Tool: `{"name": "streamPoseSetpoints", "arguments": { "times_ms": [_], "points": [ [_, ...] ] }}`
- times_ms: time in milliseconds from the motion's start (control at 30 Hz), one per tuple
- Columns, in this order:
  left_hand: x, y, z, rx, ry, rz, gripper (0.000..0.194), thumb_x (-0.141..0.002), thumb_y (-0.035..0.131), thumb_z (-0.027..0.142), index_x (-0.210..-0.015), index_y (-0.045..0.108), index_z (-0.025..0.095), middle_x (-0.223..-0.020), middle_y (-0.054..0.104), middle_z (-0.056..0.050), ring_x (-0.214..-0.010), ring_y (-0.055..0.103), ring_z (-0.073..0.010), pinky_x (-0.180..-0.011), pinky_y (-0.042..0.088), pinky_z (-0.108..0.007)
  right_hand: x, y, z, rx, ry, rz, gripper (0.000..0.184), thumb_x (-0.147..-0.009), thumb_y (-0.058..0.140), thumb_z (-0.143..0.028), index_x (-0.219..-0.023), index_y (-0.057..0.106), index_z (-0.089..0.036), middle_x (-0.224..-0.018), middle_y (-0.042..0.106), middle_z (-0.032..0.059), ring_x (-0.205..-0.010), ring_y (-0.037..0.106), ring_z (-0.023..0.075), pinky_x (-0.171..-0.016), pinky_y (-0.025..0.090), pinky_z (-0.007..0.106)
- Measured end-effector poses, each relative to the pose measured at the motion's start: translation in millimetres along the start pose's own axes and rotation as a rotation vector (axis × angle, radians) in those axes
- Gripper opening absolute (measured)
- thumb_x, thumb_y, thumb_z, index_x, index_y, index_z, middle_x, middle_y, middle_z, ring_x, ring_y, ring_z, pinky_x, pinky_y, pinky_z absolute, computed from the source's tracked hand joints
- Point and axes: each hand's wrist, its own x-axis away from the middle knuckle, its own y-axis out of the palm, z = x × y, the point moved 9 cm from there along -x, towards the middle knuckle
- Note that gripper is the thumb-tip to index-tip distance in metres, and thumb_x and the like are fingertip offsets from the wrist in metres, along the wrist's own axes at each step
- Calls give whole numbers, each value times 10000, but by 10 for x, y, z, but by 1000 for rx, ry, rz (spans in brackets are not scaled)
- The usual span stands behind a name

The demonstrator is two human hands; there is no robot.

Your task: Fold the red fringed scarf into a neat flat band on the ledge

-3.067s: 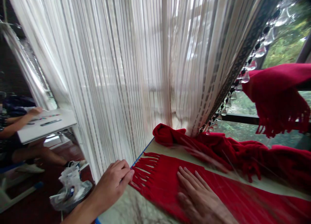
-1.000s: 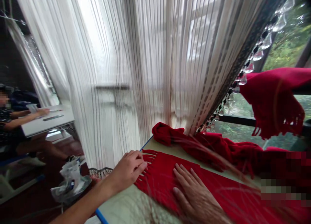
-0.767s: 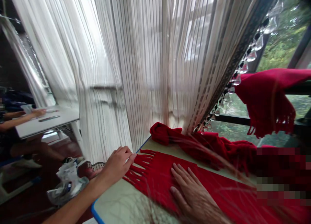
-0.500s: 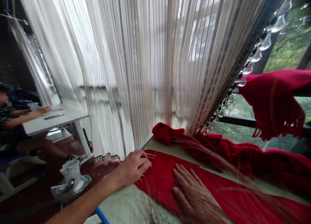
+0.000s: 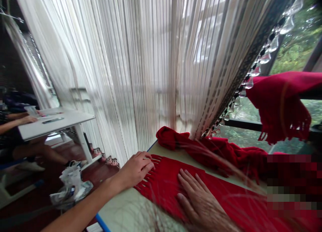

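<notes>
A red scarf with a fringed end lies spread over a pale tabletop. My left hand is at the fringe, its fingers bent and closed over the strands, with the thumb alongside; the fingertips are partly hidden. Flat on the scarf, just right of the fringe, rests my right hand, fingers stretched out and the thumb apart. Behind the scarf runs a bunched red cloth along the table's far side.
A sheer white curtain hangs in front, edged with clear drop beads. Another red fringed scarf hangs by the window. At left, a person sits at a white table; a plastic bag is below. Blurred hairs cross the view.
My left hand has shifted slightly left, and more of the fringe shows spread out. My right hand stays flat on the scarf. The curtain's lower edge has swung.
</notes>
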Motion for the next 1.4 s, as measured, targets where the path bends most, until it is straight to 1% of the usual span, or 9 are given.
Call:
{"name": "streamPoseSetpoints", "arguments": {
  "times_ms": [200, 433, 533, 700, 800, 933, 1167, 1300, 1400],
  "points": [
    [-26, -111, -406, -88, -131, 99, 392, -1058, 410, 326, -1006, 749, 137, -1164, 664, -178, -1148, 588, -341, -1030, 449, -574, 4, -48, -19, -14, -8, 40, 669, -1020, 314, -564, -1541, 395, -152, -1633, 311, 112, -1528, 255, 308, -1252, 218, 573],
    [-165, 108, -9, -11, 22, -21, 342, -1065, 431, 359, -1030, 764, 290, -1351, 651, -3, -1253, 584, -192, -1102, 440, -320, 4, 32, 36, 0, 7, 0, 691, -1019, 280, -579, -1550, 360, -146, -1646, 260, 99, -1539, 220, 313, -1245, 200, 613],
    [-192, 114, -156, -31, -37, -8, 386, -1067, 397, 365, -1030, 762, 246, -1281, 690, -54, -1205, 616, -234, -1069, 470, -374, 12, 23, 11, 15, 9, -20, 697, -1020, 254, -577, -1560, 339, -144, -1652, 235, 93, -1543, 200, 302, -1248, 190, 603],
    [-282, -94, -558, -80, -133, 41, 496, -1066, 329, 365, -909, 769, 199, -1162, 721, -119, -1157, 627, -301, -1037, 470, -470, 18, -24, -35, 15, 27, -41, 704, -1019, 244, -577, -1560, 337, -136, -1654, 232, 91, -1545, 185, 292, -1253, 187, 584],
    [-352, -95, -418, -46, -73, 22, 509, -1075, 301, 363, -939, 771, 224, -1222, 708, -81, -1178, 620, -250, -1062, 458, -400, 12, -23, -27, 14, 22, -23, 695, -1017, 259, -572, -1554, 352, -140, -1649, 241, 95, -1540, 204, 300, -1248, 197, 591],
    [-393, 76, -148, 10, 23, -45, 439, -1062, 385, 420, -940, 779, 272, -1329, 678, -10, -1259, 583, -219, -1097, 430, -331, 1, -27, -20, 4, 12, 0, 685, -1013, 286, -561, -1546, 371, -140, -1637, 279, 105, -1530, 239, 308, -1244, 218, 590],
    [-554, -34, -610, 28, -76, -15, 619, -1075, 278, 404, -754, 768, 205, -1047, 747, -102, -1042, 668, -268, -983, 488, -394, 16, -53, -59, 7, 23, -33, 682, -1021, 264, -539, -1559, 340, -127, -1650, 242, 95, -1544, 201, 295, -1253, 191, 589],
    [-600, 90, -393, 101, 23, -75, 575, -1083, 286, 430, -910, 803, 245, -1231, 718, -42, -1124, 650, -210, -1013, 466, -295, 12, -30, -40, 5, 30, -45, 689, -1018, 262, -541, -1561, 331, -123, -1653, 224, 92, -1547, 186, 296, -1254, 183, 591],
    [-619, 223, -293, 124, 58, -112, 524, -1070, 352, 467, -886, 793, 251, -1145, 750, -23, -1040, 680, -188, -960, 480, -253, 11, -46, -62, 7, 30, -50, 679, -1019, 266, -525, -1560, 336, -121, -1653, 230, 95, -1546, 195, 293, -1254, 185, 589]
  ]
}}
